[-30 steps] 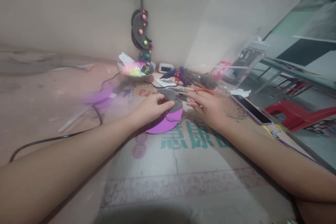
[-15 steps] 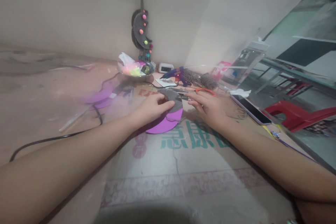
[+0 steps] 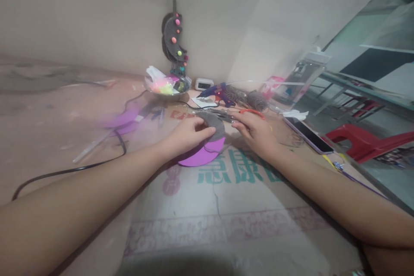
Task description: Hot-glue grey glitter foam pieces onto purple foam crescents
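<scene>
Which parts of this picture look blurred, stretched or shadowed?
Head view: the purple shape at left smears into haze, while the left hand looks sharper; head view: the red chair at right looks stretched; head view: a dark shadow lies at the bottom middle.

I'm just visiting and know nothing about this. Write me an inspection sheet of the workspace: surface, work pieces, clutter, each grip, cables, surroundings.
Surface: table with green and reddish print; left side blurred.
Work pieces: grey piece against purple piece, layering hard to tell; scissors with orange handles.
Clutter: bowl of bright items, clock, glue gun, yarn, phone.
Left grip: bare hand holding the grey piece, thumb on top.
Right grip: bare hand on the scissors; blade opening unclear.
Cables: black cord at left; its ends can't be traced.
Surroundings: pale wall, grey ornament with coloured balls, red chair at right.
</scene>
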`<state>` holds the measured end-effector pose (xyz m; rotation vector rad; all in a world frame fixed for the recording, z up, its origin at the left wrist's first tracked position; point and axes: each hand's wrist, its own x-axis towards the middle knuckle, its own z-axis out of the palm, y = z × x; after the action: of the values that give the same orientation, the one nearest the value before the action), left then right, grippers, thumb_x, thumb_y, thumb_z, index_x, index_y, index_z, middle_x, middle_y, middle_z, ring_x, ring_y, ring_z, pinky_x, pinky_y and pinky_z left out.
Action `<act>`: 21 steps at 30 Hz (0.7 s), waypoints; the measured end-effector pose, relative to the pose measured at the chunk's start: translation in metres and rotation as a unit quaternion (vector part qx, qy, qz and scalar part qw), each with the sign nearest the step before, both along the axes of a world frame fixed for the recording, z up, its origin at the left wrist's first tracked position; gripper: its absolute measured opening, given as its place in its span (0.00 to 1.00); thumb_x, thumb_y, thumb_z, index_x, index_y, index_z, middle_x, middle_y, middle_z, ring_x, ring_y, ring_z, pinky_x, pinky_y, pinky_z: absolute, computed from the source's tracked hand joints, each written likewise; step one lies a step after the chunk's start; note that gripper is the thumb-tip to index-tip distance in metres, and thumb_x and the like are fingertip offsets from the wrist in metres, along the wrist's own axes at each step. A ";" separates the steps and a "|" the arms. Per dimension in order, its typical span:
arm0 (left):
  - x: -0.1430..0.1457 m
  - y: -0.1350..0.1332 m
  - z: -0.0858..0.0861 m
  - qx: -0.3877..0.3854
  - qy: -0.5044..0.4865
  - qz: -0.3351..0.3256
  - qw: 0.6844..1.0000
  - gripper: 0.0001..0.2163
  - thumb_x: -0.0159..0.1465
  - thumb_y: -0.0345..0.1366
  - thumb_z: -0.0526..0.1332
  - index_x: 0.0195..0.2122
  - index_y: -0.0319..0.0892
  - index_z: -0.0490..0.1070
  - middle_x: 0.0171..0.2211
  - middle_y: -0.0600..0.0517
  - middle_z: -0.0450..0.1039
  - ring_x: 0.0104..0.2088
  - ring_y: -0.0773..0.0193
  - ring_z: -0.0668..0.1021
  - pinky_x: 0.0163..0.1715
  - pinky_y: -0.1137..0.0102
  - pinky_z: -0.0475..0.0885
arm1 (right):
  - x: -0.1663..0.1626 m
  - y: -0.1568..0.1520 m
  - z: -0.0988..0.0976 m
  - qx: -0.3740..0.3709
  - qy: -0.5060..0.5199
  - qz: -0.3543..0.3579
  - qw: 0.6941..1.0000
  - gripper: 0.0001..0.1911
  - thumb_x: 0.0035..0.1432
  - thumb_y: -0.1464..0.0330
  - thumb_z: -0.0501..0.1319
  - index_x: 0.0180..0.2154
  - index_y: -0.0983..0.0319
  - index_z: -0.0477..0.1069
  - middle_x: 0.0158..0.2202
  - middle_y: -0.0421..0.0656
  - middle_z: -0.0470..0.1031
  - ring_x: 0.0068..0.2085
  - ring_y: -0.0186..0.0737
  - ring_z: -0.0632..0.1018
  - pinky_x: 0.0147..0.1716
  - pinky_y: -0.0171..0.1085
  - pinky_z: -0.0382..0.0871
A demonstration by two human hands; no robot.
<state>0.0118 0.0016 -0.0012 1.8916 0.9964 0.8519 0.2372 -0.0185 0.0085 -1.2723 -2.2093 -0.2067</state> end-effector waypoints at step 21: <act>0.000 0.001 -0.002 -0.004 -0.001 -0.014 1.000 0.13 0.57 0.45 0.58 0.25 0.40 0.70 0.23 0.53 0.71 0.25 0.66 0.71 0.24 0.72 0.63 | 0.000 0.003 -0.004 -0.016 0.072 0.017 0.997 0.17 0.65 0.61 0.51 0.47 0.58 0.75 0.43 0.45 0.79 0.43 0.43 0.79 0.45 0.43 0.72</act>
<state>0.0116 0.0030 -0.0027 1.8926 0.9677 0.8321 0.2372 -0.0157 0.0045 -1.2261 -2.1177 -0.0652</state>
